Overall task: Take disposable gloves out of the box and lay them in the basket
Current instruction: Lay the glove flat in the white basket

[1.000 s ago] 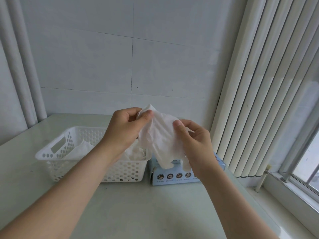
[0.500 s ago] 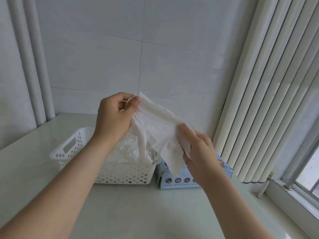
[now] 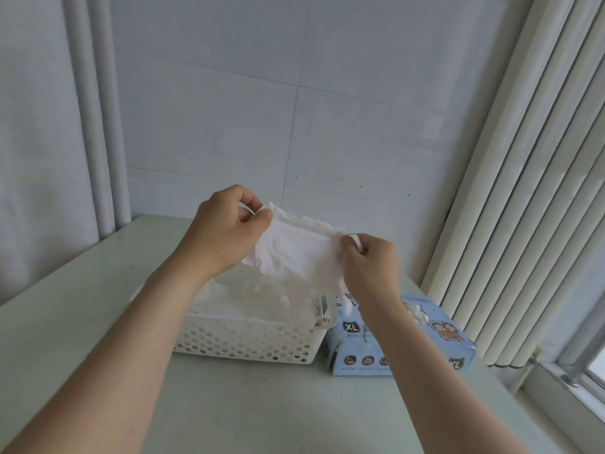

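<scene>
A white glove point(image 3: 296, 253) is pinched by the left hand point(image 3: 226, 234) at nine o'clock and by the right hand point(image 3: 370, 267) at three, above the basket point(image 3: 248, 339).

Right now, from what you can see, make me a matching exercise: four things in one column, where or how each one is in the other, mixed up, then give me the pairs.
Things:
1. glove
2. basket
3. box
4. blinds

Places or states:
A. blue, marked XL, on the table, right of the basket
B. pinched at its edge by the left hand and the right hand, held in the air
C. white, perforated, with a pile of gloves inside
D. hanging in vertical slats at the right

Pairs: 1-B, 2-C, 3-A, 4-D
</scene>
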A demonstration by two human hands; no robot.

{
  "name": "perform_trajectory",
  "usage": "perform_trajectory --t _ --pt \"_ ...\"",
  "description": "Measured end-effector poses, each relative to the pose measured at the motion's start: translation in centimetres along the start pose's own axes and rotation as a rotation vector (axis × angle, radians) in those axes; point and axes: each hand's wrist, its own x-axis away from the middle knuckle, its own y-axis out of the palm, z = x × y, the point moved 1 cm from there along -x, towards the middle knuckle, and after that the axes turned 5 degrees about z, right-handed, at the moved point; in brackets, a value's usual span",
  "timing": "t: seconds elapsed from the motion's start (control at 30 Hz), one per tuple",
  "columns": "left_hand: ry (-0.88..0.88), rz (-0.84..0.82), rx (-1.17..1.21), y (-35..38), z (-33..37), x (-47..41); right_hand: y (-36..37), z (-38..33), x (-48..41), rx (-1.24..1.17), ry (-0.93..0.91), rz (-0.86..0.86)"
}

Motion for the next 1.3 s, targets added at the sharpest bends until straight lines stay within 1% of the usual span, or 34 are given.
perform_trajectory --t 0.1,0.23,0.37,0.43,0.5,0.53,0.6,0.67,0.73,0.8,0.87,0.93,1.0,1.07,1.1,1.13,1.3 --pt "-0.063 -0.026 -0.077 -0.5 -1.1 -0.4 1.2 0.1 -0.4 0.048 -0.041 -0.053" --pt "-0.172 -0.054 -0.123 -0.8 -1.7 -0.7 1.6 -0.5 -0.7 0.105 -0.062 -0.231" --pt "-0.156 -0.129 -0.431 -1.1 -3.6 -0.5 2.2 -1.1 -1.3 0.229 -0.142 -0.325" --pt "-0.205 -0.169 -0.539 -1.0 -5.0 -0.3 2.9 -1.2 -1.8 0.350 -0.192 -0.363" --pt "-0.253 -0.225 -0.598 -1.0 -5.9 0.0 3.9 -1.0 -2.1 0.504 -0.246 -0.395" --pt "-0.240 -0.243 -0.599 -0.9 -5.9 0.0 4.3 -0.9 -2.2 0.560 -0.260 -0.390" --pt "-0.129 -0.241 -0.544 -0.9 -5.0 0.0 4.9 -0.6 -2.4 0.592 -0.253 -0.328" --pt "0.023 -0.185 -0.431 -0.9 -3.0 0.1 4.9 -0.6 -2.3 0.471 -0.167 -0.233" --pt "0.119 -0.120 -0.258 -0.9 -0.7 0.2 4.2 -0.8 -2.1 0.213 -0.014 -0.145" --pt "0.133 -0.098 -0.040 -0.7 1.4 0.4 3.3 -1.1 -1.7 -0.052 0.135 -0.071" --pt "0.119 -0.090 0.129 -0.2 3.0 0.8 2.4 -1.3 -1.3 -0.252 0.203 0.006" --pt "0.104 -0.095 0.231 0.6 4.3 1.3 1.6 -1.6 -1.2 -0.350 0.201 0.099" --pt "0.080 -0.105 0.273 1.4 4.9 1.7 0.9 -1.8 -1.3 -0.387 0.175 0.190" --pt "0.022 -0.115 0.246 2.0 4.7 1.8 0.1 -1.9 -1.6 -0.286 0.131 0.275" --pt "-0.017 -0.122 0.196 2.0 4.3 1.8 -0.1 -1.9 -1.8 -0.182 0.110 0.292" --pt "-0.059 -0.136 0.121 1.8 3.7 1.7 -0.1 -1.8 -2.0 -0.068 0.095 0.269" --pt "-0.176 -0.204 -0.374 0.4 -1.5 0.7 2.9 -0.9 -2.1 0.417 0.007 -0.116"
